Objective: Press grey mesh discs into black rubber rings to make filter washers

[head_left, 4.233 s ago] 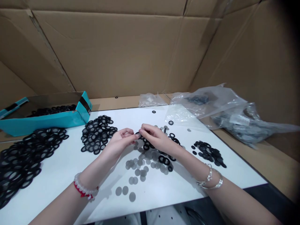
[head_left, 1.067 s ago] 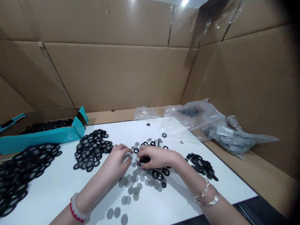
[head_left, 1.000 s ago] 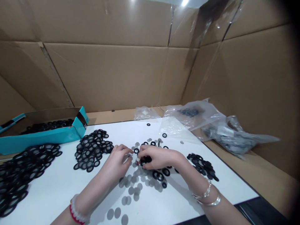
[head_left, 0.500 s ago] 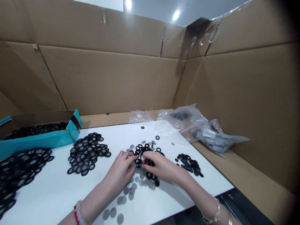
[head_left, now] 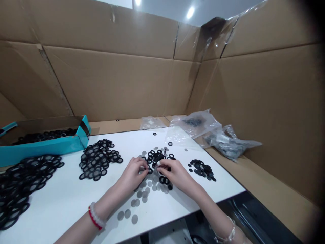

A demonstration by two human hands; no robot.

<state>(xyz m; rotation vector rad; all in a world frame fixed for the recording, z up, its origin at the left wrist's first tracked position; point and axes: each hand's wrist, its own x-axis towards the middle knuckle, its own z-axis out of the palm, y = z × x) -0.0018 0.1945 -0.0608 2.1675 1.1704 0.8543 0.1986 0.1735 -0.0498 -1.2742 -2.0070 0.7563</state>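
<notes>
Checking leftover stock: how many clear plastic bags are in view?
3: a small bag behind the white table, a bag with black rings beside it, and a bulging bag furthest right. Others could be hidden behind these.

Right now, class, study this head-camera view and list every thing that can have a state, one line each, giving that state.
Left hand: fingers curled at the central rings; any grip hidden.
Right hand: fingers curled toward the left hand; any grip hidden.
Central black rings: loose, heaped.
Grey mesh discs: loose, lying flat, scattered.
Meshed black rings: heaped, apart from the central rings.
Teal box: open-topped, partly filled.
Clear plastic bag: crumpled, contents dark.
</notes>
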